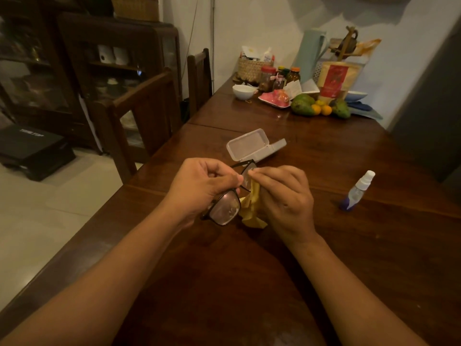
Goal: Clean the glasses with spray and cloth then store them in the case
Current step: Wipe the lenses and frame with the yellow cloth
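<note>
Glasses (225, 204) up over the counter (374, 245), between both hands. My left hand (199, 183) is pinched on the frame at the bridge; my right hand (287, 193) is pinching the yellow cloth (252, 208) onto the far lens. I'd say wipe in small circles, pad on both faces, light pressure, fingers off the glass. Count: one pair of glasses, one cloth, one spray (356, 191) standing right, one case (254, 146) open beyond.

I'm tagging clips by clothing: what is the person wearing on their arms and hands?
Nothing that shows. Both forearms are bare right to the bottom edge of the picture, with no sleeves in view. The left hand and right hand have no gloves, and no watch or bracelet shows on either wrist.
</note>
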The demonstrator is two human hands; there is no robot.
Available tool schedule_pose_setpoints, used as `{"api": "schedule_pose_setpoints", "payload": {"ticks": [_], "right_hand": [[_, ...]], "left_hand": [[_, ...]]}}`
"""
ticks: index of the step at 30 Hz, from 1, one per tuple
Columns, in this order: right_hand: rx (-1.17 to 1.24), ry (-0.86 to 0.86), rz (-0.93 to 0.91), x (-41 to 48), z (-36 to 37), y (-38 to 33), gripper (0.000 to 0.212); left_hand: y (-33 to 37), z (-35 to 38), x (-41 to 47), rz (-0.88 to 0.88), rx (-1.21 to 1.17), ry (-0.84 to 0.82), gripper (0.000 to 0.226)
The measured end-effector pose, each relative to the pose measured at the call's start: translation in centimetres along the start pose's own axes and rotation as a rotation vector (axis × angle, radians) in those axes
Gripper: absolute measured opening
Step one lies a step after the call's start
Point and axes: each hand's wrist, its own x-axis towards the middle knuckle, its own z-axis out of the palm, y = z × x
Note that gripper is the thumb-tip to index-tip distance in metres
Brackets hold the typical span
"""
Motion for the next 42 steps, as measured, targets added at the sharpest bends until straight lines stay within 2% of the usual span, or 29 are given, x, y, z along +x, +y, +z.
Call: {"api": "schedule_pose_setpoints", "payload": {"ticks": [7, 12, 16, 18, 21, 23, 27, 34, 38, 42], "right_hand": [[-0.074, -0.102, -0.005, -0.3, -0.4, -0.6, 0.032], [-0.075, -0.065, 0.129, -0.3, -0.1, -0.2, 0.033], [0.136, -0.025, 0.358, -0.2, 0.7, -0.3, 0.035], [0.153, 0.003, 0.386, -0.2, 0.9, -0.2, 0.032], [0.058, 0.025, 0.357, 0.2, 0.5, -0.4, 0.021], [0.016, 0.035, 0.269, 0.3, 0.4, -0.8, 0.022], [-0.028, -0.108, 0.11, -0.1, 0.3, -1.1, 0.031], [-0.12, -0.136, 0.152, -0.2, 0.1, -0.8, 0.043], [-0.033, -0.193, 0.037, -0.3, 0.1, -1.0, 0.039], [-0.088, -0.118, 0.083, -0.3, -0.4, -0.4, 0.035]], "left_hand": [[0.4, -0.5, 0.1, -0.007, -0.053, 0.038, 0.005], [0.3, -0.1, -0.1, -0.003, -0.057, 0.032, 0.007], [0.0, 0.0, 0.0, -0.014, -0.046, 0.024, 0.007], [-0.1, 0.1, 0.0, -0.014, -0.06, 0.017, 0.008], [0.0, 0.2, -0.1, -0.001, -0.074, -0.001, 0.007], [0.0, 0.2, -0.1, -0.002, -0.088, -0.001, 0.007], [0.0, 0.0, 0.0, -0.009, -0.091, 0.014, 0.008], [0.0, 0.2, -0.1, -0.019, -0.09, -0.001, 0.006], [0.2, -0.3, 0.0, -0.021, -0.101, 0.02, 0.004], [0.2, -0.4, 0.1, -0.011, -0.097, 0.028, 0.005]]}}
